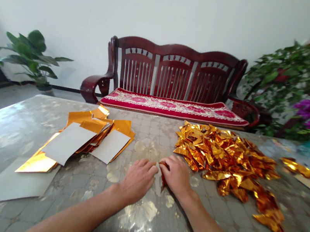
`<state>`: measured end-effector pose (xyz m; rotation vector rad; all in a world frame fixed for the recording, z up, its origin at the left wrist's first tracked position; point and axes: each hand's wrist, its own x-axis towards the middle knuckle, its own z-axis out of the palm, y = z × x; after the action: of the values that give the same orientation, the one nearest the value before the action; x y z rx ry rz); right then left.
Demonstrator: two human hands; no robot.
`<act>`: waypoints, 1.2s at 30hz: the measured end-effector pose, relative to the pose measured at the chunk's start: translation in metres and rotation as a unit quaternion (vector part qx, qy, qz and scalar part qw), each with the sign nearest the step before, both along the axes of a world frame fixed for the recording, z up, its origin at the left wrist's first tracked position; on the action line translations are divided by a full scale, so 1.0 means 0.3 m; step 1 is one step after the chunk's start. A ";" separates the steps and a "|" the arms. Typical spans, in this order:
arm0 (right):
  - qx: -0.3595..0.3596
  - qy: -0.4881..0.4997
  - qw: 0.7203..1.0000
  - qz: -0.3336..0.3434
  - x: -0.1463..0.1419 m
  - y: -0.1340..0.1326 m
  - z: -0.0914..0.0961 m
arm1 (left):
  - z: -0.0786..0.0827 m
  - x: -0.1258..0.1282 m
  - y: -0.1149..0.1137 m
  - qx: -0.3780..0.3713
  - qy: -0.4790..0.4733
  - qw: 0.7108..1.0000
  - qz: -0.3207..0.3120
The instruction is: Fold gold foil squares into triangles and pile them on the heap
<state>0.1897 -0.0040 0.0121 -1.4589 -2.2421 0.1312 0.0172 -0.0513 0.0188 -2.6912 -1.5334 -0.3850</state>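
Near the middle of the glossy patterned table [138,223], the left hand [137,180] and right hand [176,176] press together, fingers curled shut on one small gold-and-white foil paper piece [163,177] pinched between them. One loose stack of flat gold-backed white sheets [93,133] lies toward the left edge, and one heap of folded gold foil pieces [224,158], too many to count, lies toward the right edge just beside the right hand. Beyond the far edge stand one dark red wooden settee [175,76] and two plants: a broad-leaved green potted plant [32,55] and a green bush with purple flowers [290,78].

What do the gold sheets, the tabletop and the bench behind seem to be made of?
Gold sheets: probably foil-faced paper, mirror-shiny gold fronts, matte white backs. Tabletop: glossy, likely glass or polished stone, given the glare and marbled pattern. Bench: dark red lacquered wood, by its turned slats and sheen.
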 end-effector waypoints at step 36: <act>0.069 -0.104 0.989 0.075 0.006 0.005 0.021 | -0.012 0.014 0.006 0.017 0.029 0.999 0.024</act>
<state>0.1914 -0.0025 0.0183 -1.2816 -2.4725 -0.1326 0.0214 -0.0497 0.0152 -2.6111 -1.5573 -0.3248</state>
